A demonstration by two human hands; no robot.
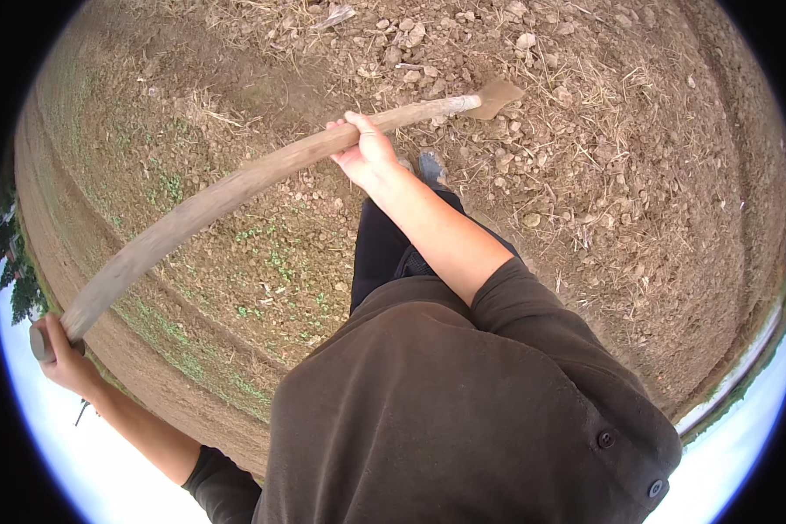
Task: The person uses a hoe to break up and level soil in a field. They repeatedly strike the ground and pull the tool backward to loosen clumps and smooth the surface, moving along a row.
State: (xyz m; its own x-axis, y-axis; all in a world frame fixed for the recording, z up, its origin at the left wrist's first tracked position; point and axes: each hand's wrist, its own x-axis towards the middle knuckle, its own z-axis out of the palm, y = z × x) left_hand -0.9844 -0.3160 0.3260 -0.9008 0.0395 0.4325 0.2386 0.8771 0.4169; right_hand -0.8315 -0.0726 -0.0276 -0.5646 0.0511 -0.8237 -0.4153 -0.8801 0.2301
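Note:
A long-handled digging tool, apparently a spade, lies slantwise across the view. Its wooden shaft (216, 200) looks bent by the lens. At the far left my left hand (65, 357) is closed round the short crosswise grip (41, 340) at the shaft's top end. Further down, my right hand (365, 152) holds the shaft with the palm turned up and the thumb over the wood. The soil-coloured blade (498, 99) is at the upper right, over or on the cloddy ground; whether it touches the soil I cannot tell.
Dry soil (602, 196) with clods and straw surrounds my feet; one dark, muddy boot (432, 169) shows just below the shaft. Small green seedlings (275, 252) grow on the left. Furrows run along both sides. Trees (23, 281) stand at the far left edge.

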